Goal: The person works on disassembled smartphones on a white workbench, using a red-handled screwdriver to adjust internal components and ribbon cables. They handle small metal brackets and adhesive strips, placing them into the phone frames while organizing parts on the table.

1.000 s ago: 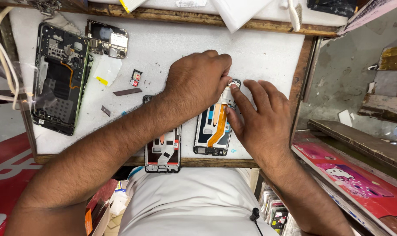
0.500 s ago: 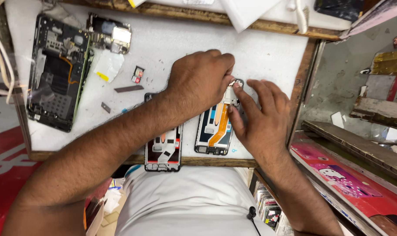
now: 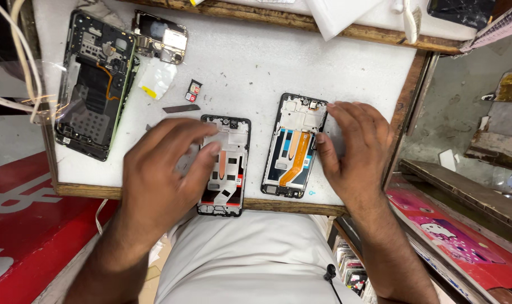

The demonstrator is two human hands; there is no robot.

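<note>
— White padding covers the worktop [image 3: 244, 62], framed in wood, with red panels off to both sides. What sits near the front edge?

— Two opened phone frames, side by side, long axes running front to back. The left phone frame [image 3: 225, 166] overhangs the front edge a little; the right phone frame [image 3: 294, 147], with an orange flex cable down its middle, stops just short of it.

— And the hands?

— The left hand [image 3: 163, 174] lies over the left side of the left frame, fingers [image 3: 211, 147] loosely curled and touching it; motion blur means I cannot tell whether they pinch anything. The right hand [image 3: 357, 149] rests just beside the right frame's right edge, fingers spread, thumb against the rim, gripping nothing.

— So each hand has its own frame nearest?

— Yes, each frame lies inward of its hand, towards the middle.

— Room to move?

— Bare padding lies behind both frames. At the back left corner lie a larger disassembled phone [image 3: 92, 84] and a circuit board [image 3: 161, 36]; small parts [image 3: 192, 92] sit between.
</note>
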